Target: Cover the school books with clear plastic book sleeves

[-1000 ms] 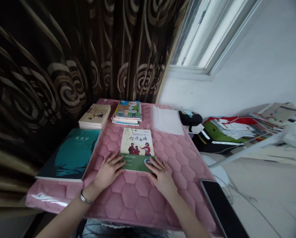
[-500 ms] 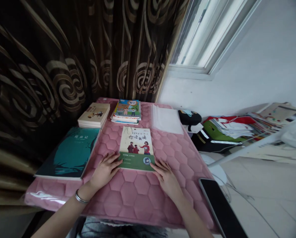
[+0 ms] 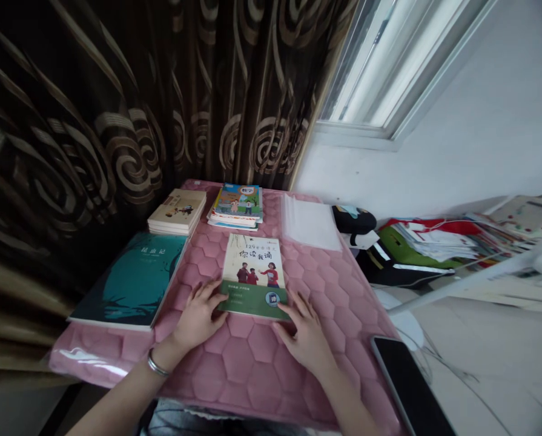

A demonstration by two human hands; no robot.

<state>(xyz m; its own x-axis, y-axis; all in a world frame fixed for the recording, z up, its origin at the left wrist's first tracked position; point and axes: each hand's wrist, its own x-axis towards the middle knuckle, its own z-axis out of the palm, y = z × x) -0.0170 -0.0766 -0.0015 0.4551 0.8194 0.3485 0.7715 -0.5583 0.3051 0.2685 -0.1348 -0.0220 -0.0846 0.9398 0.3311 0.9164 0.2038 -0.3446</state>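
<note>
A book (image 3: 254, 266) with a cream and green cover, showing three drawn figures, lies flat in front of me. At its lower left corner my left hand (image 3: 201, 316) touches the edge with spread fingers; a silver bangle circles that wrist. My right hand (image 3: 307, 330) rests at the lower right corner, fingers apart and fingertips against the edge. Both thumbs are near the book's front edge. Left of it lies a large teal book (image 3: 137, 278). Behind that sits a stack of beige books (image 3: 178, 211), beside a pile of colourful textbooks (image 3: 238, 203).
A pink quilted pad under clear plastic covers the table (image 3: 252, 375). Translucent sheets (image 3: 313, 223) lie at the back right, and a phone (image 3: 409, 378) at the right edge. Beyond are a black case (image 3: 355, 219), papers and bags, and a white stand (image 3: 461, 275). A patterned curtain (image 3: 234, 91) hangs behind.
The hands have stayed at the book's lower corners, but their fingers are more bent and the thumbs stand further out. The whole view has shifted slightly; the book still lies flat.
</note>
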